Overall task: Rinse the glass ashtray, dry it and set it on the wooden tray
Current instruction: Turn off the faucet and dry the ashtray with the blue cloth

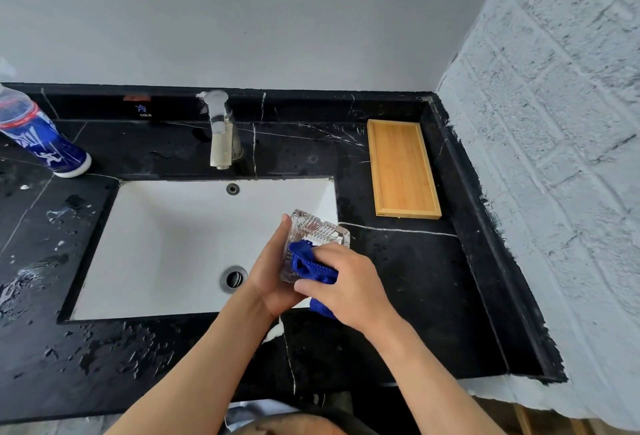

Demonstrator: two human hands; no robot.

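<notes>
A square cut-glass ashtray [317,232] is held tilted on edge over the right rim of the white sink [166,244]. My left hand [273,272] grips it from the left side and underneath. My right hand [349,282] presses a blue cloth [308,266] into the ashtray's hollow; a tail of the cloth hangs out below my palm. The wooden tray [401,171] lies bare on the black counter to the right of the sink, beyond the hands.
A chrome tap [221,136] stands behind the sink, with no water running. A blue and white bottle [41,140] stands at the back left. The black marble counter [104,358] is wet on the left and front. A painted brick wall [554,157] bounds the right side.
</notes>
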